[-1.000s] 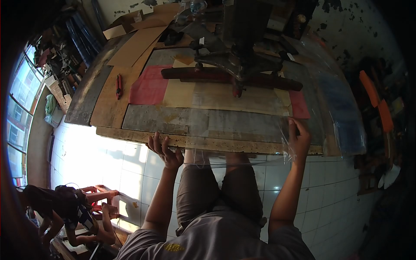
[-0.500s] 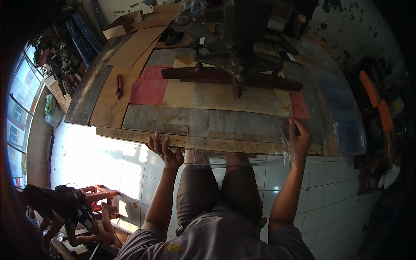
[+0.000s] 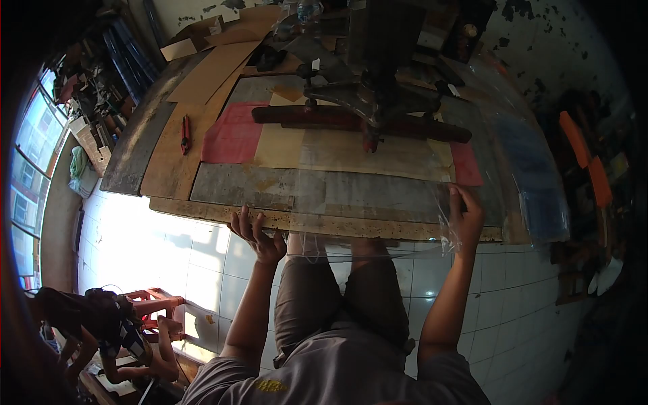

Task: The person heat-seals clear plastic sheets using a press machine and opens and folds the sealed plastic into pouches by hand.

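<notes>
A clear plastic sheet (image 3: 371,202) lies over the front part of the work table and hangs past its front edge. My right hand (image 3: 466,212) pinches the sheet near its right side. My left hand (image 3: 255,236) rests at the wooden front edge (image 3: 202,210) with its fingers spread, left of the sheet. Behind the hands, a dark machine with a long red-brown bar (image 3: 364,121) stands over a yellowish strip (image 3: 280,152) between two pink pieces (image 3: 233,138).
A red cutter (image 3: 185,135) lies on the table's left part, near cardboard (image 3: 212,71). Blue-tinted plastic (image 3: 533,175) covers the right end. Another person (image 3: 88,324) is at the lower left by a red stool (image 3: 158,304). A bottle (image 3: 307,12) stands at the back.
</notes>
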`<state>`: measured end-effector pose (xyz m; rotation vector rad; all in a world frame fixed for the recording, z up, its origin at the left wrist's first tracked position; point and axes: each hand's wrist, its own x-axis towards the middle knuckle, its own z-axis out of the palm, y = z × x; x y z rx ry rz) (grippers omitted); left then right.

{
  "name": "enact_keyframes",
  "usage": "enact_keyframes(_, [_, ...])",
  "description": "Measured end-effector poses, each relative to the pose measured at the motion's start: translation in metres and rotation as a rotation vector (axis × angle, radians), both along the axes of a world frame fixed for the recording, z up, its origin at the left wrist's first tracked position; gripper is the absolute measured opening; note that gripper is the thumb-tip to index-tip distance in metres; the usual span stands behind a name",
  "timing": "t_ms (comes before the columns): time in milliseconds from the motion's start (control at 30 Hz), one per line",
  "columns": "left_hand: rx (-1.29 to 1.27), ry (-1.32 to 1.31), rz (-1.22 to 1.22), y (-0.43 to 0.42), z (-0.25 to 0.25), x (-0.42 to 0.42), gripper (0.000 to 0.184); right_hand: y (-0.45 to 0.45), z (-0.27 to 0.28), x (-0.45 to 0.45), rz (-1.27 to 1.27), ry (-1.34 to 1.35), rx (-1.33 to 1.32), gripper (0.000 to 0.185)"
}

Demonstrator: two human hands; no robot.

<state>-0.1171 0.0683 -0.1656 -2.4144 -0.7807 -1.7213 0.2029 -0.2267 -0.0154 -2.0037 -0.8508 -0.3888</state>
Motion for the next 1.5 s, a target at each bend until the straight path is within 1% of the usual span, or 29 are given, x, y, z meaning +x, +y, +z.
enact_keyframes(433, [0.007, 0.016, -0.003, -0.002, 0.002, 0.001, 0.056, 0.000, -0.005, 0.003, 0.003, -0.006, 0.013, 0.016])
enact_keyframes(533, [-0.016, -0.029, -0.045, -0.002, 0.002, 0.001, 0.053, 0.000, -0.005, 0.003, 0.013, -0.006, 0.021, 0.017])
enact_keyframes(633, [-0.027, -0.021, -0.040, -0.004, 0.004, 0.000, 0.055, -0.001, -0.005, 0.002, 0.004, 0.050, 0.003, 0.020])
enact_keyframes(733, [-0.031, 0.035, -0.019, -0.009, 0.010, -0.003, 0.053, 0.000, -0.001, 0.000, 0.007, 0.077, 0.003, 0.022])
enact_keyframes(833, [-0.051, 0.047, -0.031, -0.009, 0.010, -0.006, 0.053, 0.000, -0.002, 0.005, 0.050, 0.087, 0.003, 0.025])
enact_keyframes(933, [-0.076, 0.038, -0.065, -0.010, 0.014, -0.008, 0.053, 0.000, 0.001, 0.008, 0.082, 0.152, -0.007, 0.031])
enact_keyframes(1033, [-0.101, 0.050, -0.060, -0.013, 0.018, -0.011, 0.053, 0.002, 0.006, 0.021, 0.154, 0.293, 0.015, 0.039])
enact_keyframes(1133, [-0.137, 0.023, -0.072, -0.013, 0.016, -0.011, 0.056, 0.013, 0.010, 0.035, 0.218, 0.344, 0.044, 0.044])
enact_keyframes(1233, [-0.167, 0.022, -0.087, -0.016, 0.019, -0.013, 0.055, 0.030, 0.021, 0.050, 0.228, 0.504, -0.094, 0.044])
enact_keyframes(1333, [-0.173, 0.027, -0.085, -0.018, 0.018, -0.015, 0.052, 0.046, 0.010, 0.063, 0.270, 0.590, 0.018, 0.036])
enact_keyframes(1367, [-0.172, 0.031, -0.078, -0.019, 0.024, -0.016, 0.050, 0.047, 0.011, 0.062, 0.271, 0.576, 0.028, 0.034])
enact_keyframes(1433, [-0.174, 0.043, -0.062, -0.026, 0.045, -0.021, 0.047, 0.046, 0.015, 0.053, 0.272, 0.551, 0.046, 0.032])
enact_keyframes(1500, [-0.289, -0.006, -0.116, -0.025, 0.069, -0.030, 0.044, 0.038, 0.030, 0.027, 0.262, 0.582, 0.087, 0.036])
